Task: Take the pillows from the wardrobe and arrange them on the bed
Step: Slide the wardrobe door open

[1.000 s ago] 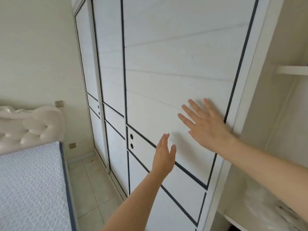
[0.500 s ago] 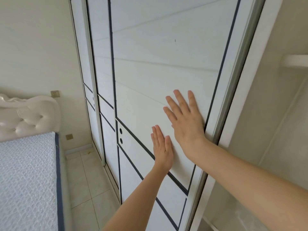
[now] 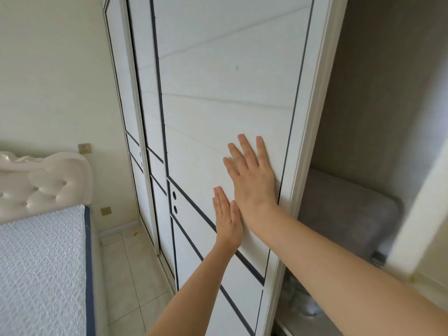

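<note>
The bed (image 3: pixel 41 263) lies at your left; your left hand (image 3: pixel 228 221) and right hand (image 3: pixel 252 180) press flat, fingers spread, on the white sliding door (image 3: pixel 218 93), which partly covers the wardrobe opening where a grey pillow (image 3: pixel 344 209) rests

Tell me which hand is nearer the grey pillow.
Right. The right hand lies flat on the door near its open edge, beside the pillow; the left hand presses farther left.

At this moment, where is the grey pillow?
In the head view the grey pillow lies inside the open wardrobe bay on the right, just past the sliding door edge near the right hand.
</note>
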Demonstrator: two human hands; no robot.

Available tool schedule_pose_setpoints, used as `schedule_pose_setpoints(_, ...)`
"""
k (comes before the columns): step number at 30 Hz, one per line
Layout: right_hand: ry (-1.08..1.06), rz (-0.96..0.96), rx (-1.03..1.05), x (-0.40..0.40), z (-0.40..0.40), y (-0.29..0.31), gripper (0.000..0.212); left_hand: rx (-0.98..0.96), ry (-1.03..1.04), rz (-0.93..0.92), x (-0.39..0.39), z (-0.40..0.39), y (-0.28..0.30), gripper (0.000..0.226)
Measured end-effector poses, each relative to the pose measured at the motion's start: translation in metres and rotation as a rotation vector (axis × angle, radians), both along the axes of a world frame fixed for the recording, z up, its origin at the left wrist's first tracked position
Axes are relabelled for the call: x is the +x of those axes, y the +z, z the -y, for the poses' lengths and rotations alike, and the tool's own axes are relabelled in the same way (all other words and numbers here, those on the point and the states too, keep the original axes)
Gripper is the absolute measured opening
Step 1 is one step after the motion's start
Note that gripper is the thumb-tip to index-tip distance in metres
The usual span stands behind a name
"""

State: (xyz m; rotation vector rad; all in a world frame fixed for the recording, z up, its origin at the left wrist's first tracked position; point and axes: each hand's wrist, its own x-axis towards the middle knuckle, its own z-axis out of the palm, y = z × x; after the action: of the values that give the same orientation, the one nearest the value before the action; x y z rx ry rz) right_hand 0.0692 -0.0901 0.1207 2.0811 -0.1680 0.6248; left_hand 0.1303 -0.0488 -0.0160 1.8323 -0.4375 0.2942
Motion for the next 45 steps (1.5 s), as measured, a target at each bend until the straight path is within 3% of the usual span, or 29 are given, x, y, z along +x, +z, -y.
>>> schedule_pose_setpoints(8, -0.02, -0.005, 0.011, 0.085, -0.038, 0.0, 0.076, 0.052, -0.046, 0.016, 0.091, -0.037, -0.002, 0.066)
schedule_pose_setpoints(14, -0.014, -0.027, -0.036, 0.161, -0.064, 0.001, 0.069, -0.028, -0.066, -0.049, 0.159, -0.071, 0.004, 0.057)
schedule_pose_setpoints(24, 0.019, -0.094, -0.151, 0.262, -0.092, 0.007, 0.075, -0.087, -0.01, -0.042, 0.265, -0.103, -0.001, 0.056)
schedule_pose_setpoints(45, 0.042, -0.107, -0.234, 0.413, -0.155, 0.004, 0.072, -0.082, 0.067, 0.007, 0.413, -0.156, 0.0, 0.06)
